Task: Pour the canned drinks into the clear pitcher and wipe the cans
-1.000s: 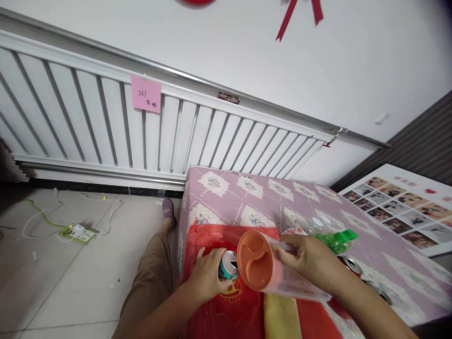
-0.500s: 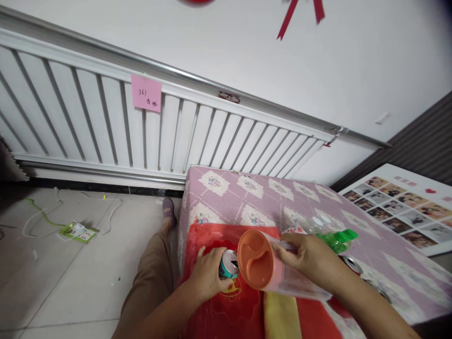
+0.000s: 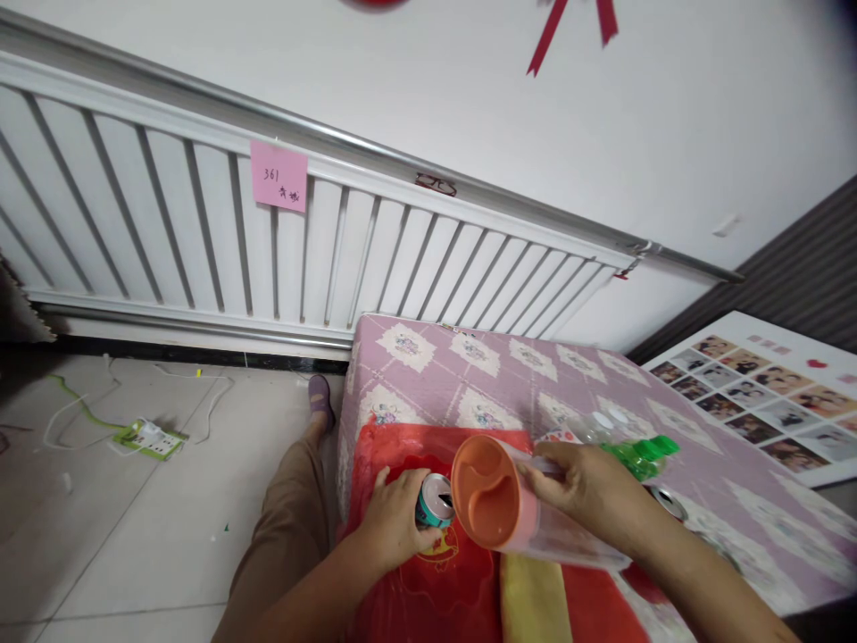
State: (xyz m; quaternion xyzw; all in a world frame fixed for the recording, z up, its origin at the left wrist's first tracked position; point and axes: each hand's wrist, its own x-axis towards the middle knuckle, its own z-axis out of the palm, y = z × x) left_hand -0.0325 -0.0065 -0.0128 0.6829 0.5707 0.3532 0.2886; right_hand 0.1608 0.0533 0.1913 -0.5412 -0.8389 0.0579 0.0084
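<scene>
My left hand (image 3: 395, 527) is closed around a teal drink can (image 3: 436, 502), whose opened silver top faces up. The can is over a red scalloped tray (image 3: 442, 585) with a yellow print. My right hand (image 3: 589, 491) grips the handle of a clear plastic pitcher (image 3: 569, 536), tipped on its side toward the can. Its orange lid (image 3: 486, 493) faces left, with the rim right beside the can's top. I cannot make out any liquid between them. A folded yellow cloth (image 3: 536, 598) lies below the pitcher.
Green-capped clear bottles (image 3: 646, 455) and another can (image 3: 666, 502) are right of my right hand, on the purple patterned bedcover (image 3: 469, 375). A red cloth (image 3: 381, 446) lies under the tray. A white radiator (image 3: 301, 241) runs along the wall. A power strip (image 3: 151, 439) with cables is on the floor.
Almost nothing differs. Both hands, the can and the tipped pitcher keep practically the same places, with only a tiny shift of the view.
</scene>
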